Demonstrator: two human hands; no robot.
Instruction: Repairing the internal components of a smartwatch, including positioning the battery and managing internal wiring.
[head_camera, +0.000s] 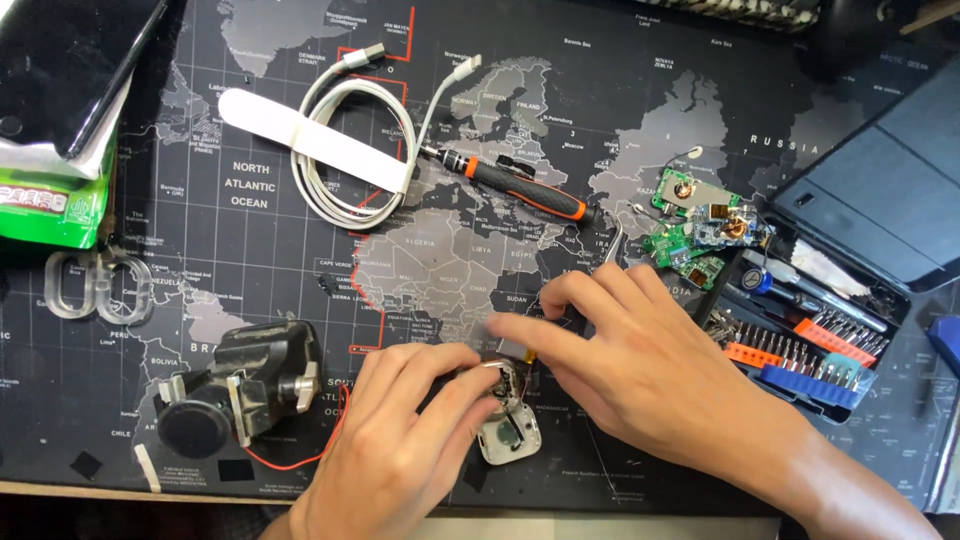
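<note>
Covering the small opened device (507, 432), both hands (520, 400) hide its insides.

Both hands meet on a small opened device (507, 425) below the screwdriver (520, 187): the left hand (400, 440) pinches its casing, the right hand (640, 365) fingers its top (wiring exposed). Circuit boards (705, 232) lie right of the screwdriver, a coiled cable (350, 150) left.

An electronics repair bench.
A bit set case (800, 360), loose green circuit boards (700, 225) and a precision screwdriver (520, 187) lie on a world-map desk mat (250, 250).
</note>
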